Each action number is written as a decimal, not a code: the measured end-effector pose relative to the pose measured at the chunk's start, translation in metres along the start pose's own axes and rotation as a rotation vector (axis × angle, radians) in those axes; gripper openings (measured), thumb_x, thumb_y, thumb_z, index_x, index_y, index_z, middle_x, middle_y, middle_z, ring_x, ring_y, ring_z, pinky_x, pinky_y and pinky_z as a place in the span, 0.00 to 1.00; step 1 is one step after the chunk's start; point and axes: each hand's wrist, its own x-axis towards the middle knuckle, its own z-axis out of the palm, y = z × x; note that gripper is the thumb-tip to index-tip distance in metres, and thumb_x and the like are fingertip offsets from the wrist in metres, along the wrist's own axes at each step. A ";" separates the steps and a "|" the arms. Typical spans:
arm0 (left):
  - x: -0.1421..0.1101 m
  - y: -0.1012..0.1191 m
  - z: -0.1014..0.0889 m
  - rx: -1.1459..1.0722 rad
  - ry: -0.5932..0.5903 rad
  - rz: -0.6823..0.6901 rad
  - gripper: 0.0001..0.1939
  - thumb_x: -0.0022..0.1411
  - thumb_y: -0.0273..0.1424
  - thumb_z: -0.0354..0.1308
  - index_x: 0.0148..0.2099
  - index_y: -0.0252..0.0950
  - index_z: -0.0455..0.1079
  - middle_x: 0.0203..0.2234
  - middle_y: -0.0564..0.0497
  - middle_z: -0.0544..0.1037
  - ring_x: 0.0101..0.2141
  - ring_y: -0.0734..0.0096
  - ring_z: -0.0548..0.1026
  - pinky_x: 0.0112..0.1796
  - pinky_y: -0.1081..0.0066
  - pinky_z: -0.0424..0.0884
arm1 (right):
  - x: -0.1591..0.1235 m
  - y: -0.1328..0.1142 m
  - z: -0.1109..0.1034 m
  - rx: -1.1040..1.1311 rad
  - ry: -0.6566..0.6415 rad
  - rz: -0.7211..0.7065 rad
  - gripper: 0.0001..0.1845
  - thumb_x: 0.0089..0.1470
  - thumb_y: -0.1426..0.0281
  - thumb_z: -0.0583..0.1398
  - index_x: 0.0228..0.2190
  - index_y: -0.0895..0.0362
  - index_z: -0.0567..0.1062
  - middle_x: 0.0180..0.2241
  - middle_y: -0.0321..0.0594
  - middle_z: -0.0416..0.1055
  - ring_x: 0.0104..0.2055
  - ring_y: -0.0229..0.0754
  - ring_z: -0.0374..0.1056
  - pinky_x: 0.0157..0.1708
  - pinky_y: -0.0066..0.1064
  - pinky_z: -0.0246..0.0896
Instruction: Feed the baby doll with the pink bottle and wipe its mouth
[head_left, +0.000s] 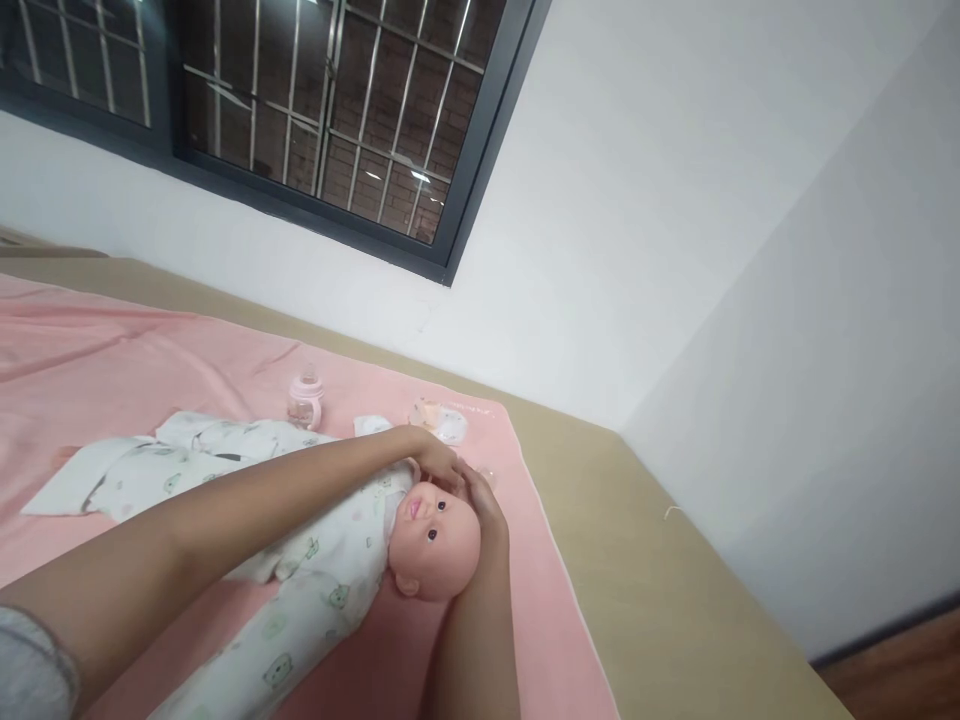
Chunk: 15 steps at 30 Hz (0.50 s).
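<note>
A baby doll [435, 545] in a white sleepsuit with green animal prints lies on its back, head to the right. My left forearm crosses over its body. My left hand [436, 460] is at the far side of the doll's head, fingers bent and partly hidden, so what they pinch cannot be made out. My right hand [484, 497] curves round the top of the head, its wrist against the head and its fingertips meeting my left hand. Beyond my left forearm stands a pink-capped baby bottle [305, 402] with handles.
The doll lies on a pink blanket [540, 610] over a tan surface [600, 500]. Near the blanket's far edge are a white and orange packet [442, 420] and a small clear item [487, 476] behind my right hand. A white wall [637, 200] and barred window [337, 110] rise behind.
</note>
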 end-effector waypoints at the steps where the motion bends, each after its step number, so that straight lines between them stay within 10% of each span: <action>1: -0.005 -0.001 -0.006 0.035 0.030 -0.011 0.16 0.52 0.39 0.55 0.41 0.39 0.75 0.28 0.50 0.80 0.27 0.65 0.76 0.33 0.67 0.73 | 0.004 0.001 -0.001 0.033 0.003 -0.005 0.21 0.44 0.55 0.63 0.35 0.57 0.74 0.32 0.42 0.76 0.41 0.47 0.72 0.39 0.34 0.68; 15: -0.071 -0.029 -0.024 0.100 0.465 -0.174 0.19 0.59 0.34 0.46 0.50 0.35 0.68 0.46 0.45 0.75 0.44 0.61 0.73 0.42 0.70 0.68 | 0.025 0.004 -0.021 0.166 0.112 -0.016 0.19 0.45 0.60 0.66 0.35 0.59 0.73 0.37 0.45 0.74 0.45 0.42 0.71 0.49 0.30 0.65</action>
